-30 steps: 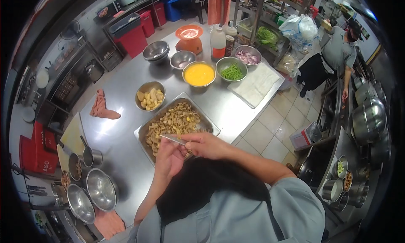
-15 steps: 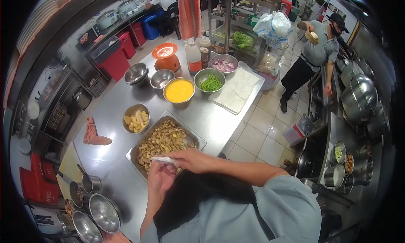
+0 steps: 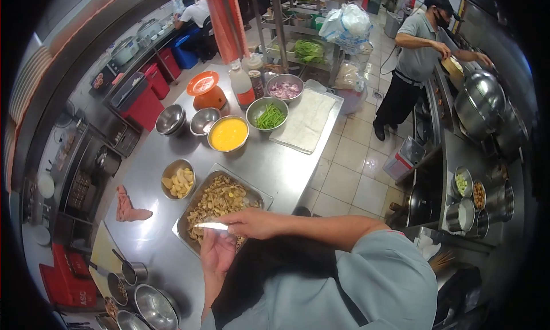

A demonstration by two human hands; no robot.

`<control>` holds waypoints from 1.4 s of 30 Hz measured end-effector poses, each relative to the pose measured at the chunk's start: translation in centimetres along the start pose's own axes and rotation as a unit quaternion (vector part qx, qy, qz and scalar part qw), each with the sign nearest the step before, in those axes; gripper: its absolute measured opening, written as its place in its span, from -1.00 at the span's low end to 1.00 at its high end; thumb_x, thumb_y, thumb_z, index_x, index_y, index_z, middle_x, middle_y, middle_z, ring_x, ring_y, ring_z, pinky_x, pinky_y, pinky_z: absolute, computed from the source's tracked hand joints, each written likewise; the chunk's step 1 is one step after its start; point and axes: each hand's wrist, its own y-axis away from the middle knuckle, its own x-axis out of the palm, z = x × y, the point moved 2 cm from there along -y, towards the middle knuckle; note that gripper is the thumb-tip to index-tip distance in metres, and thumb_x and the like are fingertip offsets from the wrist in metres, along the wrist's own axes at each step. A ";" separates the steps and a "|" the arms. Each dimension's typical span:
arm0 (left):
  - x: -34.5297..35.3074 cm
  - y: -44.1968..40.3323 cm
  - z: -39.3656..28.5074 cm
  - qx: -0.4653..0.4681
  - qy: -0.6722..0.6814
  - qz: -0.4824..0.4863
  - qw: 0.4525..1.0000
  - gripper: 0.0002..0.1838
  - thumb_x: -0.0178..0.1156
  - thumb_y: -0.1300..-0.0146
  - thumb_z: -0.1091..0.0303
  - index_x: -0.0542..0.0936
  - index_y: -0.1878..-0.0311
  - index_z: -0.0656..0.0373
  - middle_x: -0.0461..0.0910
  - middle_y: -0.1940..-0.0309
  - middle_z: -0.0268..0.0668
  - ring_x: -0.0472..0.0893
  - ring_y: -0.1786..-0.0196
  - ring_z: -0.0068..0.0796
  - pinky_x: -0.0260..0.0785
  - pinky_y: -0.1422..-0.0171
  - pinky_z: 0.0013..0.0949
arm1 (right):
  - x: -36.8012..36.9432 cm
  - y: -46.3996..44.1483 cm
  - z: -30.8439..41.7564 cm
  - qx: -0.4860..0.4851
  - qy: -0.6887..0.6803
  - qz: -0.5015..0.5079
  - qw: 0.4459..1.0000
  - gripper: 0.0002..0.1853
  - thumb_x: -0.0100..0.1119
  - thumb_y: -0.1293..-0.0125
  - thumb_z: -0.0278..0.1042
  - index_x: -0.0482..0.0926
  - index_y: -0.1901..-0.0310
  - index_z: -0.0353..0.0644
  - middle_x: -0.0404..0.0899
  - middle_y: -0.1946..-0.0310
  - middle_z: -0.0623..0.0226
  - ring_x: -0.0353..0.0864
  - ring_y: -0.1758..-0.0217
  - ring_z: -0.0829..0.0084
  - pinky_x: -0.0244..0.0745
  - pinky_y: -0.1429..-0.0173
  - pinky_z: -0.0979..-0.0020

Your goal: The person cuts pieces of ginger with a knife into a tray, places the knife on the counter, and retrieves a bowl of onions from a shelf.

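My right hand (image 3: 255, 223) is closed on a knife (image 3: 211, 226), its pale blade pointing left. Just below the blade is my left hand (image 3: 219, 252), palm up with curled fingers close to the knife; what it holds, if anything, is too small to make out. Both hands are over the near edge of a rectangular metal tray (image 3: 262, 199) filled with brown sliced pieces (image 3: 220, 199). A steel bowl of pale yellow peeled pieces (image 3: 182, 182) stands beyond the tray's left side.
Bowls of yellow liquid (image 3: 228, 133), green cut vegetables (image 3: 269, 118) and sliced onions (image 3: 285, 89) stand farther back, near an orange scale (image 3: 205, 89). A pink cloth (image 3: 129, 206) lies left. Steel bowls (image 3: 156, 307) sit at front left. A co-worker (image 3: 417, 60) stands at the right-hand counter.
The knife blade shows more broadly, still over my left hand. The co-worker has turned to the counter with the round container. A hand by the front-left bowls has left view.
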 end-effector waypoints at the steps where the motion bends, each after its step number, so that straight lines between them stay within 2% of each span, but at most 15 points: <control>1: -0.5 -0.1 0.0 0.011 -0.003 -0.005 1.000 -0.76 0.16 -0.59 0.27 0.54 -0.22 0.06 0.62 0.01 -0.38 0.58 0.09 -0.49 0.48 -0.01 -0.31 | -0.1 0.1 0.3 0.008 -0.001 0.004 1.000 -0.44 0.03 -0.59 -0.31 0.36 -0.59 0.02 0.56 0.33 0.26 0.55 0.26 0.46 0.54 0.07 0.33; 3: -0.4 -0.1 -0.1 0.019 -0.016 -0.016 1.000 -0.80 0.18 -0.55 0.31 0.54 -0.15 0.07 0.62 0.06 -0.36 0.57 0.13 -0.49 0.46 0.02 -0.32 | -0.3 0.3 1.1 0.024 -0.004 0.014 1.000 -0.44 0.03 -0.58 -0.32 0.37 -0.58 0.01 0.59 0.29 0.25 0.57 0.22 0.46 0.55 0.03 0.33; 6: 1.1 -0.1 -0.2 0.030 -0.027 -0.018 0.999 -0.84 0.20 -0.47 0.37 0.55 -0.05 0.09 0.61 0.15 -0.32 0.55 0.19 -0.49 0.44 0.06 -0.33 | 0.2 -0.3 -0.7 -0.052 0.007 -0.012 0.999 -0.44 0.03 -0.58 -0.33 0.37 -0.58 0.01 0.64 0.21 0.22 0.60 0.18 0.44 0.56 0.02 0.33; 9: 2.4 -0.1 -0.2 0.027 -0.031 -0.035 0.999 -0.87 0.18 -0.39 0.43 0.53 0.04 0.10 0.58 0.25 -0.31 0.50 0.27 -0.49 0.40 0.11 -0.35 | 0.2 -0.2 -0.6 -0.020 -0.030 0.019 0.999 -0.46 0.03 -0.58 -0.36 0.39 -0.56 -0.03 0.68 0.13 0.20 0.62 0.14 0.45 0.56 -0.02 0.34; 12: 2.7 -0.4 -0.2 0.028 -0.046 -0.031 0.998 -0.88 0.17 -0.35 0.45 0.52 0.08 0.11 0.53 0.30 -0.33 0.46 0.30 -0.49 0.37 0.16 -0.36 | 0.4 -0.5 -1.3 -0.038 -0.064 0.013 0.997 -0.48 0.00 -0.59 -0.38 0.40 -0.54 -0.05 0.69 0.09 0.25 0.62 0.12 0.48 0.56 -0.01 0.37; 15: 2.7 -0.4 -0.1 0.023 -0.035 -0.053 0.998 -0.89 0.18 -0.35 0.45 0.50 0.09 0.11 0.49 0.32 -0.34 0.43 0.31 -0.50 0.35 0.18 -0.36 | -0.1 -0.4 -1.2 0.026 -0.090 0.030 0.995 -0.51 -0.02 -0.61 -0.39 0.41 -0.52 -0.07 0.65 0.18 0.34 0.58 0.17 0.54 0.52 0.07 0.45; 17: 1.8 -0.4 0.0 0.025 -0.013 -0.070 0.997 -0.89 0.20 -0.38 0.45 0.50 0.08 0.10 0.48 0.32 -0.34 0.43 0.30 -0.50 0.34 0.19 -0.36 | 0.1 -0.9 -2.5 0.011 -0.122 0.010 0.992 -0.50 0.00 -0.62 -0.35 0.39 -0.53 -0.07 0.58 0.27 0.41 0.52 0.25 0.57 0.48 0.17 0.47; 18: 1.4 -0.4 0.0 0.011 0.011 -0.041 0.999 -0.89 0.21 -0.41 0.43 0.50 0.07 0.07 0.47 0.33 -0.33 0.43 0.30 -0.51 0.33 0.20 -0.37 | 0.5 -1.1 -1.8 0.006 -0.143 0.008 0.990 -0.50 0.00 -0.62 -0.33 0.38 -0.54 -0.08 0.54 0.31 0.45 0.50 0.29 0.59 0.46 0.22 0.49; 20: 0.6 -0.4 0.0 0.020 -0.012 0.064 0.998 -0.91 0.23 -0.47 0.39 0.50 0.07 0.03 0.45 0.31 -0.28 0.39 0.32 -0.51 0.30 0.20 -0.41 | -0.8 -0.4 -0.4 0.064 -0.163 -0.015 0.985 -0.48 0.03 -0.62 -0.27 0.35 -0.55 -0.06 0.47 0.37 0.51 0.41 0.38 0.62 0.38 0.33 0.50; 24: 1.3 -0.3 0.2 0.023 0.021 0.064 0.997 -0.92 0.23 -0.51 0.37 0.55 0.03 0.07 0.51 0.24 -0.26 0.40 0.26 -0.52 0.32 0.14 -0.44 | -2.3 -0.1 0.1 0.152 -0.143 -0.068 0.976 -0.57 0.05 -0.62 -0.23 0.35 -0.44 0.05 0.44 0.40 0.55 0.33 0.46 0.66 0.26 0.43 0.51; 27: -0.1 -0.5 0.2 0.021 0.070 0.019 0.997 -0.88 0.20 -0.55 0.37 0.58 -0.06 0.12 0.59 0.14 -0.22 0.43 0.22 -0.53 0.37 0.10 -0.44 | -2.0 -0.4 -1.1 0.175 -0.120 -0.044 0.976 -0.64 0.07 -0.61 -0.26 0.35 -0.36 0.06 0.43 0.40 0.53 0.31 0.46 0.65 0.26 0.43 0.49; 30: -0.9 -0.7 0.2 0.038 0.069 0.002 0.997 -0.83 0.16 -0.58 0.39 0.57 -0.13 0.16 0.63 0.04 -0.18 0.51 0.16 -0.54 0.45 0.04 -0.42 | -1.3 -1.1 -2.1 0.155 -0.093 -0.012 0.983 -0.56 0.08 -0.61 -0.30 0.33 -0.45 0.09 0.45 0.38 0.48 0.35 0.41 0.63 0.33 0.34 0.49; 36: -0.3 -0.5 0.1 0.061 0.022 0.006 0.998 -0.80 0.09 -0.60 0.40 0.55 -0.16 0.24 0.67 0.03 -0.18 0.63 0.10 -0.47 0.55 -0.03 -0.43 | -0.7 -0.8 0.3 0.084 -0.048 0.032 0.995 -0.38 0.07 -0.61 -0.36 0.18 -0.62 0.04 0.48 0.31 0.40 0.45 0.27 0.58 0.44 0.15 0.46; 39: -0.1 -0.3 0.0 0.058 -0.019 -0.020 0.998 -0.78 0.06 -0.60 0.39 0.55 -0.16 0.26 0.68 0.03 -0.17 0.65 0.12 -0.46 0.56 -0.02 -0.44 | -0.2 -0.5 1.0 0.066 -0.060 0.047 0.995 -0.45 0.09 -0.55 -0.38 0.28 -0.52 -0.08 0.59 0.13 0.25 0.55 0.19 0.47 0.51 0.04 0.35; 42: 0.1 -0.1 -0.1 0.062 -0.046 -0.035 0.996 -0.74 0.11 -0.58 0.34 0.55 -0.19 0.24 0.71 0.07 -0.19 0.69 0.16 -0.42 0.58 0.06 -0.36 | 0.0 -0.5 0.6 0.071 -0.065 0.052 0.994 -0.48 0.11 -0.54 -0.38 0.31 -0.48 -0.13 0.59 0.10 0.24 0.55 0.20 0.48 0.52 0.04 0.36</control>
